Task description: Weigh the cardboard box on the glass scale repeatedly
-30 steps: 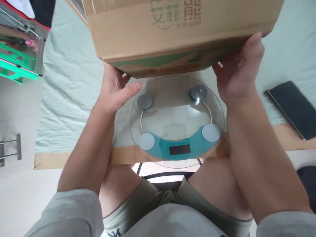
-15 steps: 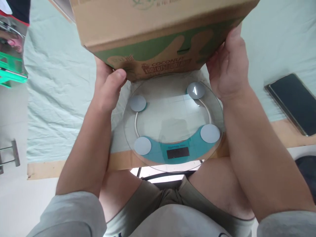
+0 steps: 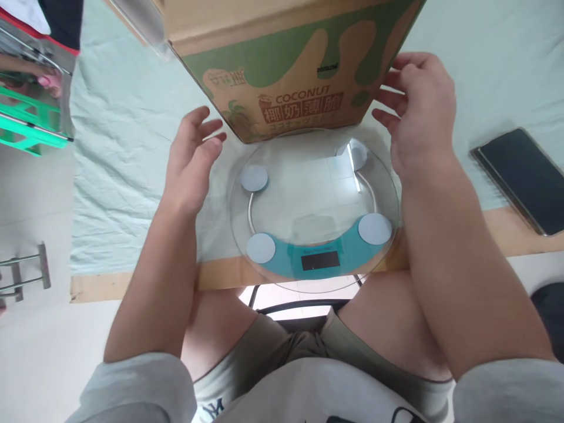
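Observation:
A cardboard box point(image 3: 304, 76) with green print and the word COCONUT stands just behind a glass bathroom scale point(image 3: 308, 202); its top runs out of the frame. My left hand point(image 3: 191, 158) is off the box's left lower corner, fingers apart and holding nothing. On the other side, my right hand point(image 3: 418, 111) is open close to the box's right edge; whether a fingertip still touches it I cannot tell. The scale has round metal pads, a teal band and a dark display point(image 3: 320, 260), and its near edge juts past the table's front edge.
A dark phone point(image 3: 524, 179) lies on the pale green cloth point(image 3: 136, 194) at the right. Behind the box's left side is part of a clear container point(image 3: 143, 23). Green plastic stools point(image 3: 33, 123) and a metal frame point(image 3: 26, 273) stand left of the table.
Both hands have let go of the box and moved outward from its sides. The box now rests upright, its front face turned more into view.

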Demonstrator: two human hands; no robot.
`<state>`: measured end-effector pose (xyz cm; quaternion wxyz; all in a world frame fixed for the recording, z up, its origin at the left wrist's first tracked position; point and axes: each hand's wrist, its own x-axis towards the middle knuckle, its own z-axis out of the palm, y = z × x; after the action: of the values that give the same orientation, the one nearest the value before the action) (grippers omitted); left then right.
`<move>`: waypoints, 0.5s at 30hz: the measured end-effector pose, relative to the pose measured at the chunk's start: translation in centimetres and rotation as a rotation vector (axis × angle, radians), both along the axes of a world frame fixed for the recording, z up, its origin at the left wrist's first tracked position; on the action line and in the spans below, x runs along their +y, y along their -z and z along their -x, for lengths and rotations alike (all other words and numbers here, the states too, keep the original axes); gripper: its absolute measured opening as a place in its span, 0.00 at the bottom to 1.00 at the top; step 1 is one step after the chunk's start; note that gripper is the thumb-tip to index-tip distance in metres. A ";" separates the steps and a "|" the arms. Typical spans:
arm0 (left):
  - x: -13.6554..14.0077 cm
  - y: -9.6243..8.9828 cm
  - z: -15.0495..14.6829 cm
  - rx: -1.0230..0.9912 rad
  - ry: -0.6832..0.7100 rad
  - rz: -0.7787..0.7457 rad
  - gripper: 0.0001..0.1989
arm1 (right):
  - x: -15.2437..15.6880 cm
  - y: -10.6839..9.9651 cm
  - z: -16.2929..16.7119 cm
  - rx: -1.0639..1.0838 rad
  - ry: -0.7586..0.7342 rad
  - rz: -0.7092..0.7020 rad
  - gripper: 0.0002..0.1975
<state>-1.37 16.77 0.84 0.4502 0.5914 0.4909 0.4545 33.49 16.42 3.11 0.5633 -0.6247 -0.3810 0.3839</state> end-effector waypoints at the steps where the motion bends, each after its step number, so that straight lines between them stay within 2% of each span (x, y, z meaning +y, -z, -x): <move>1: -1.6 -0.9 -0.1 -0.006 -0.073 -0.002 0.39 | -0.3 -0.5 0.1 0.040 0.073 0.021 0.10; 3: -4.5 -2.4 -0.4 -0.014 -0.109 0.024 0.26 | -0.9 -1.1 0.3 0.061 0.148 0.012 0.09; 6: -7.2 -3.6 -0.9 0.015 -0.073 0.014 0.14 | -2.2 -1.0 -0.1 0.003 0.158 -0.059 0.11; 11: -7.3 -3.4 -2.4 0.020 -0.137 -0.036 0.23 | -5.5 1.1 -1.3 -0.105 0.171 -0.155 0.10; 15: -7.4 -3.8 -2.8 0.168 -0.117 0.082 0.21 | -7.8 2.3 -1.8 -0.132 0.211 -0.248 0.08</move>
<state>1.42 9.35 4.68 0.4038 0.5789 0.5788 0.4085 35.32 8.58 0.76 0.6471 -0.6107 -0.3939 0.2306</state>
